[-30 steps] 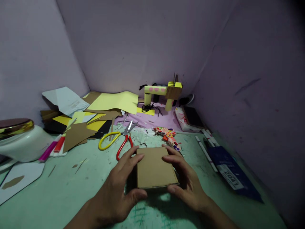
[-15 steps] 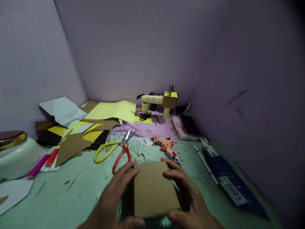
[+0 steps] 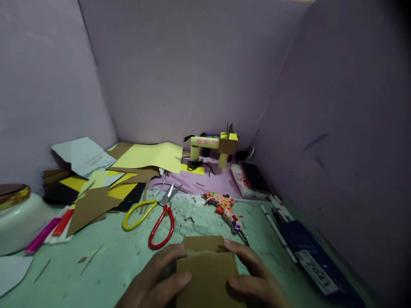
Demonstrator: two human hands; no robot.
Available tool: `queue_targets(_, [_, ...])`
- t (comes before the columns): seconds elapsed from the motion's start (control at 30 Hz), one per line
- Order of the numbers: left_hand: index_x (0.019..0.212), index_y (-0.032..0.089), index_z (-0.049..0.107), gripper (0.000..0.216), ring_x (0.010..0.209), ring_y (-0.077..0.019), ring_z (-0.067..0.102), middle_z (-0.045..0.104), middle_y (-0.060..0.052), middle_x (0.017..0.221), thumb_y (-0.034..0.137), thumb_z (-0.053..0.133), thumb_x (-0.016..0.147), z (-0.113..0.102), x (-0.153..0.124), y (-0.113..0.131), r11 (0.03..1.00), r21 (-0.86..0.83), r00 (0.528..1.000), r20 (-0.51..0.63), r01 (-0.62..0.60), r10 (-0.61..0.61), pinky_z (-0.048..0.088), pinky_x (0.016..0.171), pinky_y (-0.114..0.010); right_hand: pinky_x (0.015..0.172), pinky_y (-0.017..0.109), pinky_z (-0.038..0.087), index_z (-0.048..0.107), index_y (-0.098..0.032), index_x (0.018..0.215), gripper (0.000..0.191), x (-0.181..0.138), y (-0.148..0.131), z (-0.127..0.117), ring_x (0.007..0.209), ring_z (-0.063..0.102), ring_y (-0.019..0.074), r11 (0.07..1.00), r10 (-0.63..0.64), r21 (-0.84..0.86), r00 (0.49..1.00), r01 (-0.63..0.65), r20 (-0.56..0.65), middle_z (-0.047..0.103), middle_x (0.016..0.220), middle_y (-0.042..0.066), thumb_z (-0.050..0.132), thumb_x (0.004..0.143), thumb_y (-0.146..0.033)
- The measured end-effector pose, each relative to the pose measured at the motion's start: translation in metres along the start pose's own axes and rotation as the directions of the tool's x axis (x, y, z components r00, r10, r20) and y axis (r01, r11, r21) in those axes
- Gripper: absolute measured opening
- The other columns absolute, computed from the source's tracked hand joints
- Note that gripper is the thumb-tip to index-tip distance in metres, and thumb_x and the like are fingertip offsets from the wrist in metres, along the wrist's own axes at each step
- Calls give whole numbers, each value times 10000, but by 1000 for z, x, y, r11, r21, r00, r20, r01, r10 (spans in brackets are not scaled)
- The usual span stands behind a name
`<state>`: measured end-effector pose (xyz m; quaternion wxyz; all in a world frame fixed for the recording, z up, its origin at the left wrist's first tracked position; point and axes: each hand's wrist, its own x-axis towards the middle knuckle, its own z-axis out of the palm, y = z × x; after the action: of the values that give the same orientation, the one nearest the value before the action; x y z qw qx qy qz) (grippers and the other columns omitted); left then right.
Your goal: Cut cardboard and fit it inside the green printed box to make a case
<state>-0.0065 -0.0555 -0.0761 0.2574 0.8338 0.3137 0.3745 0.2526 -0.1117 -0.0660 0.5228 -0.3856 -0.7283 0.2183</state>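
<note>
A small brown cardboard box is held between my two hands at the near edge of the view, its lower part cut off by the frame. My left hand grips its left side, the thumb on the near face and fingers at the far end. On the right side, my right hand holds it the same way. A flap stands up at the box's far end. Just beyond lie scissors with one yellow and one red handle, blades apart, and a flower-patterned glue gun with a black cord.
Cardboard and coloured paper sheets pile up at the back left, near markers and a white jar. A giraffe-like paper figure stands against the wall. To the right are a phone and a blue pouch.
The box has tilted and sunk lower in the view, and a flap now shows at its far end. Both hands have moved down with it, still gripping its sides.
</note>
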Motion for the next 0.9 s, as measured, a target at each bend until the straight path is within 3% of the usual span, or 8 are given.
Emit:
queue_targets(0.1, [1379,453,316,567,1106,-262,588,574,18,1289,298,505,867,2,2,-4,997,-25,998,16,67,-67,569,856,-403,891,492,513,565,-475,1131,424,5,1,3,1183,521,321,992,101,72,995,-100,0,490,1359,-34,666,763,-291])
queue_targets(0.17, [1371,436,346,537,1123,-285,578,564,6,1304,304,494,871,1,4,-3,982,-32,983,22,186,-185,558,862,-449,840,475,545,571,-444,1144,425,8,1,1,1180,528,324,986,145,84,989,-145,8,497,1362,-5,662,768,-269])
queue_targets(0.3, [1324,429,426,461,1095,-318,596,591,-3,1276,316,484,881,0,12,-1,939,-39,939,34,343,-342,590,775,-481,883,510,505,583,-381,1133,510,16,-4,1,1220,487,351,972,213,101,977,-213,8,503,1359,54,761,670,-263])
queue_targets(0.43, [1338,410,412,453,1074,-334,607,592,-25,1271,317,446,895,2,23,-3,969,-111,975,16,221,-221,570,777,-533,931,505,455,594,-329,1076,333,24,-9,5,1192,519,321,940,277,208,961,-272,4,488,1360,106,678,754,-338])
queue_targets(0.53, [1294,375,468,388,1060,-321,617,619,-48,1229,321,404,915,1,26,0,958,-181,975,22,222,-222,545,821,-541,934,512,446,602,-318,1038,215,23,-4,5,1168,541,292,913,329,250,944,-322,15,484,1360,108,524,854,-397])
queue_targets(0.67, [1212,353,523,339,1162,-317,543,546,-52,1320,379,469,878,-14,32,6,961,-188,979,26,205,-203,543,833,-481,999,537,361,569,-332,1110,451,13,10,-1,1286,404,350,955,232,174,970,-241,71,432,1402,105,605,733,-576])
queue_targets(0.77, [1068,287,615,252,1003,-279,635,667,-77,1108,357,500,854,-30,52,9,965,-143,976,12,219,-220,553,784,-450,991,522,379,543,-335,1148,577,7,17,-4,1304,370,368,964,203,160,975,-215,86,414,1417,105,610,673,-655])
queue_targets(0.9, [974,217,661,217,917,-250,657,694,-98,1006,238,550,788,-46,89,9,997,-63,972,235,40,-24,546,767,-440,966,502,414,549,-346,1137,515,8,16,0,1278,414,358,958,214,182,974,-223,71,431,1407,92,607,704,-619])
